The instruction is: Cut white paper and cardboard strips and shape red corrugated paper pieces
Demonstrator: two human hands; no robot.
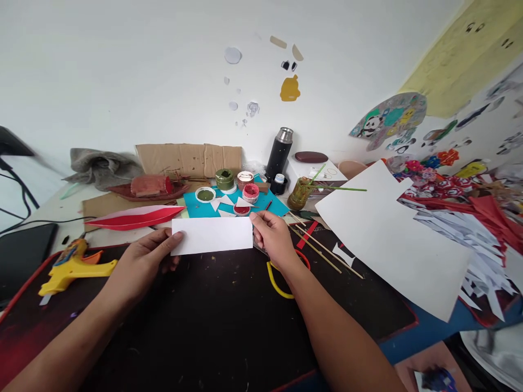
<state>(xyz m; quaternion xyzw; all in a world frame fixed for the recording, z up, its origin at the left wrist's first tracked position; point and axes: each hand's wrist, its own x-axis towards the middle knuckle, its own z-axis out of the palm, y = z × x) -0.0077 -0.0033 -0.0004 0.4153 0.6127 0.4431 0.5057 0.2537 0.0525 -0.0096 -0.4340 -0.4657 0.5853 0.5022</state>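
Both hands, left [149, 258] and right [272, 237], pinch a white paper strip [212, 235] above the surface's [183, 326] middle.

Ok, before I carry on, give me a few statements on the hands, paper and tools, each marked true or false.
1. The left hand and right hand hold opposite ends of the white paper strip. True.
2. The scissors lie left of the left hand. False: the scissors are by the right hand, partly hidden.
3. The yellow glue gun lies left of the left hand. True.
4. The black flask has a red top. False: its top is silver.
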